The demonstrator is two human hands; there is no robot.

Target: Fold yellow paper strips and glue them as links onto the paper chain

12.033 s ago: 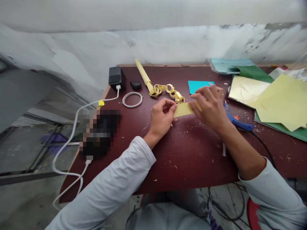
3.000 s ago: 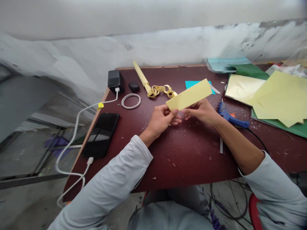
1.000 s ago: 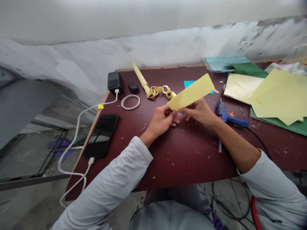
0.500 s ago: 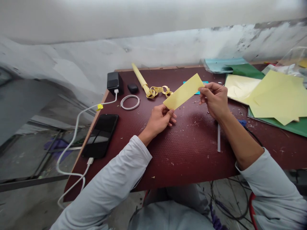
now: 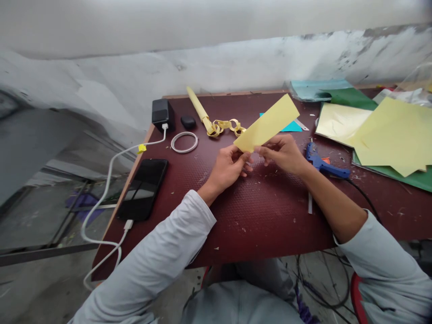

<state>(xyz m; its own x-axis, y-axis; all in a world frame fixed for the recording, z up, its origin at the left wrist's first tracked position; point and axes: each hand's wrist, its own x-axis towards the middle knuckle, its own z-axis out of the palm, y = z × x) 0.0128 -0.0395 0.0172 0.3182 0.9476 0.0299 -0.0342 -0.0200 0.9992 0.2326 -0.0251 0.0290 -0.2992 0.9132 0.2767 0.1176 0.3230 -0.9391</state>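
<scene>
Paper strip (image 5: 266,123) slanting between two hands

Its long axis runs from near left to far right, the free end pointing far right above the table (image 5: 256,220). The left hand (image 5: 227,168) pinches the near-left end between thumb and finger, its other fingers loosely curled. The right hand (image 5: 281,153) is half closed beside the near long edge, thumb tip by the paper, close to the left hand; some fingers are hidden, so whether it grips cannot be told. The strip covers part of a turquoise card (image 5: 293,128) and seemingly the right end of a paper chain (image 5: 232,126). Yellow sheets (image 5: 398,132) run out of view at right.
</scene>
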